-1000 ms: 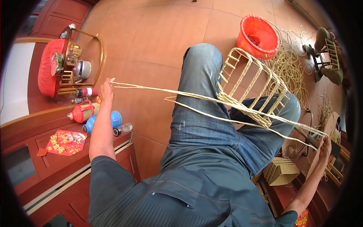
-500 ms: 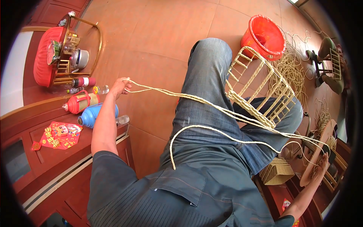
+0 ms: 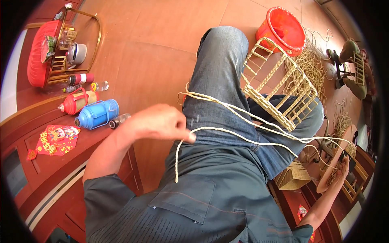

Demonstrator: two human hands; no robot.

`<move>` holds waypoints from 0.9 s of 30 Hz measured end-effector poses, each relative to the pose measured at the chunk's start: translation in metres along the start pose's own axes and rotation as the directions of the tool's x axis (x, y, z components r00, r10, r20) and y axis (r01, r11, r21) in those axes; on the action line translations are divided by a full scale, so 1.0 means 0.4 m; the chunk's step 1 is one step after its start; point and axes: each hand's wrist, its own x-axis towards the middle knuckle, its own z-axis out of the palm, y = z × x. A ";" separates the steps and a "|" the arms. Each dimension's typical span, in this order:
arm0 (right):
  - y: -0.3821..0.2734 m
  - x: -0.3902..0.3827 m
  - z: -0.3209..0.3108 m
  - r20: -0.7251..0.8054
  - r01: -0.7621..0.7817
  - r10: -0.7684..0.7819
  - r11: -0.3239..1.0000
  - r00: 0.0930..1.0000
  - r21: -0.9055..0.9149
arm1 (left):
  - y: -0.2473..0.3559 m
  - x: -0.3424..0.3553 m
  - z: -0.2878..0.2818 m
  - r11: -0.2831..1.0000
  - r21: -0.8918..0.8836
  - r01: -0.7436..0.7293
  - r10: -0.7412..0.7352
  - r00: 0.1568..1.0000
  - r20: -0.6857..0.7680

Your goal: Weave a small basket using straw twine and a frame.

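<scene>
The left hand (image 3: 162,122) is pinching the pale cord (image 3: 243,137) in a closed grip, keeping it taut toward the right hand (image 3: 342,170) (grip unclear), while the woven frame (image 3: 279,89) is resting on the lap between them.

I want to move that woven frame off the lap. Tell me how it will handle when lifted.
The frame is open lattice of thin cane, so probably light for its size. Its bars hold straight, so likely fairly stiff. Cords run from it to the left hand and right hand, so they would probably drag along.
</scene>
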 end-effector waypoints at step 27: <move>0.034 0.153 -0.104 0.077 -0.059 0.054 0.996 0.996 0.070 | -0.374 0.346 0.120 0.796 -0.596 -0.109 -0.158 0.912 -0.379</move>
